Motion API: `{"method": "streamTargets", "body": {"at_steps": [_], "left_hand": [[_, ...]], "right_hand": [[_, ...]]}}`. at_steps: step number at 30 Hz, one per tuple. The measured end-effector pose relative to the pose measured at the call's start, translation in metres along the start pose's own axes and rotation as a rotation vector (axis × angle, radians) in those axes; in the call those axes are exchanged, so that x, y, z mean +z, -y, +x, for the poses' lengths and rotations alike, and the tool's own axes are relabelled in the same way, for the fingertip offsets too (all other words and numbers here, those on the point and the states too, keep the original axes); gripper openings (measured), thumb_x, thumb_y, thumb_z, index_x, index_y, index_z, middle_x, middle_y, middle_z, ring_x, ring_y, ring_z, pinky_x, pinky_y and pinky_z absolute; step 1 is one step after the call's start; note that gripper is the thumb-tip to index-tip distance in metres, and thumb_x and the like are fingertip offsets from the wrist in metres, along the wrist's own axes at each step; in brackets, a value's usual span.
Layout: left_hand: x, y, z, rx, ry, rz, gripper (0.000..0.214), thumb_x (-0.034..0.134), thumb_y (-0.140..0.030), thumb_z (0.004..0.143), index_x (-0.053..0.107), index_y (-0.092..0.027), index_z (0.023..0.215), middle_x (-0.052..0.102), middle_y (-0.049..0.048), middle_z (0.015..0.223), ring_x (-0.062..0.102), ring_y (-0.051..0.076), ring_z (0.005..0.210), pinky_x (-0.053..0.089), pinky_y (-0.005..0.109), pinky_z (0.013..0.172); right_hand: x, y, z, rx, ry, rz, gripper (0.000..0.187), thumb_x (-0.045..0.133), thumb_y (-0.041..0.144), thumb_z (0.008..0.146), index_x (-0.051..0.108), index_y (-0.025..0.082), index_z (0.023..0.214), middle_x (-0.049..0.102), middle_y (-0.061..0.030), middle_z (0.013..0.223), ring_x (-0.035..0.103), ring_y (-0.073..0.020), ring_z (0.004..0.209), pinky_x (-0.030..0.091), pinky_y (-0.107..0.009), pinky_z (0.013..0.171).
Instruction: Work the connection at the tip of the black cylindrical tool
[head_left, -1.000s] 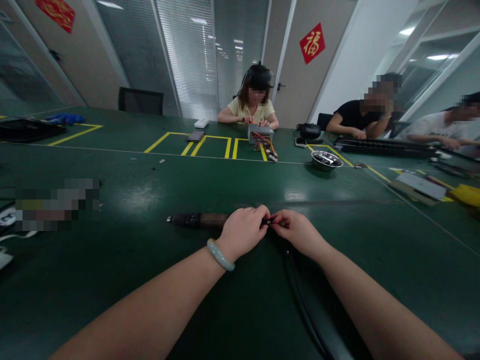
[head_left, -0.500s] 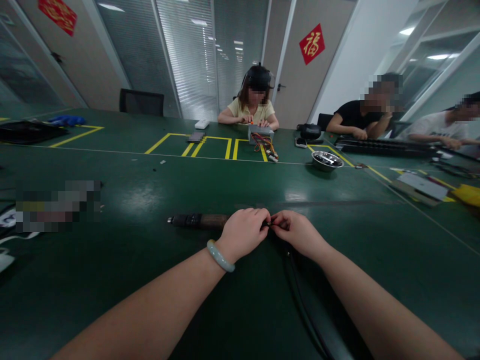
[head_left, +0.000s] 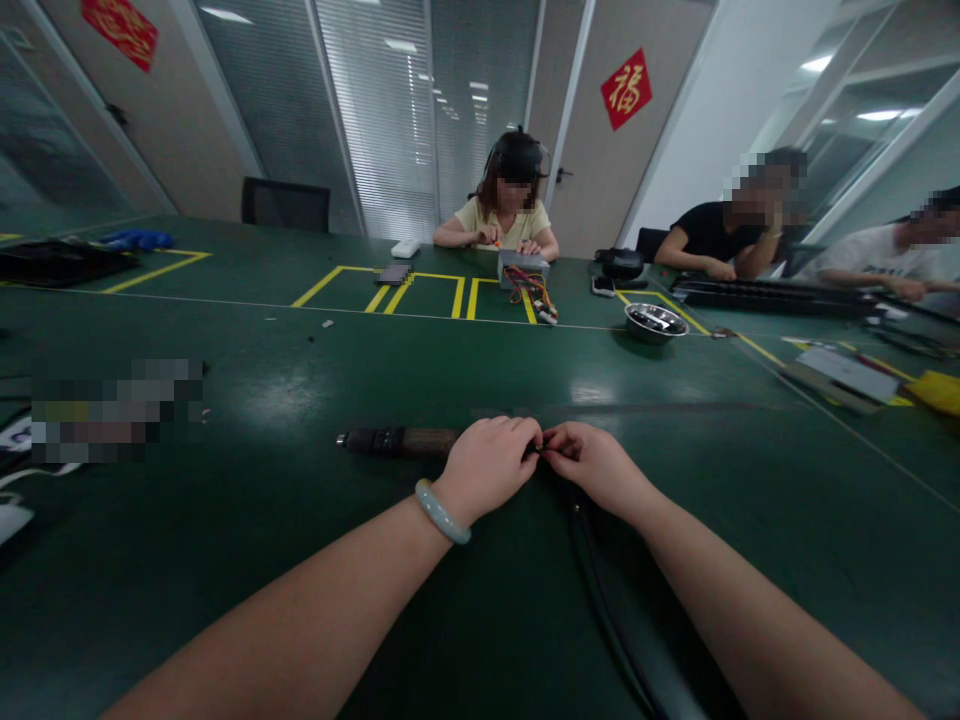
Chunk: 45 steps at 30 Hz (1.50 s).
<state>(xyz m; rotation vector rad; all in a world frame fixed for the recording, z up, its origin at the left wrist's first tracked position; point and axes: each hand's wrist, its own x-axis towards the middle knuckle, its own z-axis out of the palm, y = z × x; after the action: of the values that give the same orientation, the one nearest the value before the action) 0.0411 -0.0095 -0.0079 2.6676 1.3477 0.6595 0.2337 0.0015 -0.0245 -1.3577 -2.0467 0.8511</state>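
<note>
A dark, slim electric screwdriver (head_left: 420, 442) lies on the green table, its metal tip pointing left. My left hand (head_left: 491, 455), with a pale green bangle at the wrist, is closed round its right end. Fingertips of my right hand (head_left: 589, 465) meet the left hand's and pinch the end of a black cable (head_left: 604, 590). The small joint between the fingers is mostly hidden. From below my right hand the cable runs down toward the near edge, with a shiny metal spot near its top.
Across the table a person (head_left: 510, 200) handles a grey box with coloured wires (head_left: 523, 268). A metal bowl (head_left: 656, 322) stands at right, near a phone (head_left: 603, 286). More people sit at far right behind a long black part (head_left: 772, 296). A blurred-out object (head_left: 112, 410) lies at left.
Both hands stay in the same place at the screwdriver's end, with hardly any finger movement. The view shifts very slightly; the person opposite lifts a hand a little.
</note>
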Motion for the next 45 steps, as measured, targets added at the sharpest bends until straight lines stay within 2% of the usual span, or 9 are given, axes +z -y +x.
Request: {"method": "streamTargets", "body": {"at_steps": [6,25,33,40,45], "left_hand": [[-0.0014,-0.0005,0.0002,-0.002,0.007,0.011,0.009,0.055,-0.027,0.086,0.055,-0.021,0.093,0.061,0.0010,0.089,0.058,0.019,0.087,0.044,0.033,0.078],[-0.0025,-0.0010,0.0002,-0.001,0.023,0.012,0.008,0.053,-0.027,0.088,0.054,-0.021,0.094,0.061,0.0012,0.090,0.058,0.019,0.087,0.044,0.034,0.078],[-0.0025,-0.0016,-0.0011,0.011,0.043,0.045,0.011,0.053,-0.025,0.088,0.054,-0.021,0.098,0.061,0.0020,0.094,0.057,0.019,0.092,0.043,0.034,0.082],[-0.0058,-0.0011,-0.0033,0.012,0.000,0.025,0.011,0.055,-0.027,0.087,0.055,-0.020,0.096,0.060,0.0029,0.098,0.055,0.020,0.098,0.041,0.037,0.089],[-0.0038,0.0001,-0.0064,0.008,-0.001,-0.008,0.008,0.054,-0.025,0.087,0.055,-0.020,0.094,0.062,0.0018,0.095,0.057,0.019,0.092,0.043,0.035,0.084]], "right_hand": [[0.0010,-0.0037,0.0000,0.033,0.011,-0.016,0.010,0.057,0.028,0.080,0.060,0.018,0.082,0.065,0.0001,0.076,0.055,-0.0114,0.061,0.041,-0.023,0.057],[-0.0001,-0.0001,-0.0006,0.015,0.020,0.015,0.007,0.057,0.026,0.079,0.058,0.020,0.079,0.067,-0.0022,0.098,0.058,-0.0109,0.063,0.044,-0.024,0.059],[0.0002,-0.0020,0.0013,0.020,0.012,-0.071,0.010,0.057,0.029,0.080,0.061,0.020,0.082,0.066,-0.0010,0.077,0.059,-0.0142,0.065,0.045,-0.026,0.061],[-0.0005,0.0020,0.0009,0.011,0.008,-0.108,0.011,0.057,0.030,0.080,0.062,0.020,0.081,0.066,-0.0014,0.081,0.060,-0.0155,0.071,0.046,-0.027,0.065],[0.0000,0.0021,-0.0006,0.010,0.025,-0.095,0.011,0.056,0.030,0.081,0.062,0.021,0.085,0.067,-0.0024,0.086,0.062,-0.0164,0.072,0.047,-0.028,0.066]]}}
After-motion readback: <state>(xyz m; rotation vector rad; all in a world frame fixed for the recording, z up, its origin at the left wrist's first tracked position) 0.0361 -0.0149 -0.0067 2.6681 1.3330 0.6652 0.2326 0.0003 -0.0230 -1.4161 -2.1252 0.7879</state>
